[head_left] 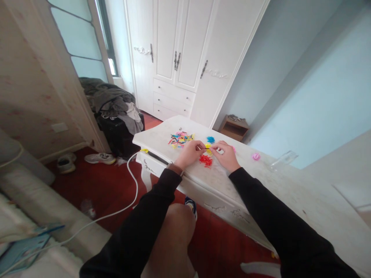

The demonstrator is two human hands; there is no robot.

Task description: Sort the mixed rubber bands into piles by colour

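Over the white table point(214, 185), my left hand point(189, 153) and my right hand point(225, 155) face each other with fingertips pinched. Between them stretches a thin black rubber band point(206, 148), one end in each pinch. Directly beneath lies a small yellow pile point(208, 151), partly covered by my fingers. Red bands point(206, 161) are heaped just nearer to me, blue ones point(210, 139) just beyond. To the left of my hands spreads a loose pile of mixed-colour bands point(181, 139). Something pink point(234, 149) shows partly behind my right hand.
Farther right on the table are a pink clump point(256, 156) and a clear glass-like container point(284, 160). A white cable point(136, 185) runs from the table's left edge. Clothes point(113, 100) are heaped at left, shoes point(100, 158) on the red floor, and a white wardrobe point(179, 38) stands behind.
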